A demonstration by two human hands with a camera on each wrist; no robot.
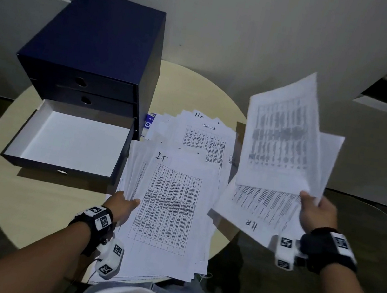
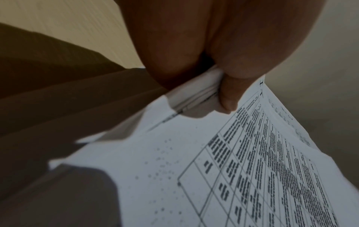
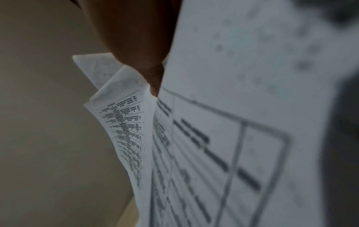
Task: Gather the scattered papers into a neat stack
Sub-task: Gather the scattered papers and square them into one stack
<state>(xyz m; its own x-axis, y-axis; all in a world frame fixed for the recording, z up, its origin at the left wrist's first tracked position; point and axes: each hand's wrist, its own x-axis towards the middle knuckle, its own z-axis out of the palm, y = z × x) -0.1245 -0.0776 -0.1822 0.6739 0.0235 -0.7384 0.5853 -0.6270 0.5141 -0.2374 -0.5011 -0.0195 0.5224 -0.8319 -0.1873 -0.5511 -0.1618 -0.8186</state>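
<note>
— Papers first: where are they?
— White sheets with printed tables. The right hand (image 1: 317, 211) pinches a fanned bunch (image 1: 282, 140) raised above the round table (image 1: 33, 209); the left hand (image 1: 123, 207) grips the edge of the pile marked "I.T" (image 1: 168, 205), thumb on top.
— Further out?
— More sheets marked "H.D" (image 1: 204, 133) lie behind, beside a navy drawer box (image 1: 96, 50), bottom drawer (image 1: 71, 139) pulled out.
</note>
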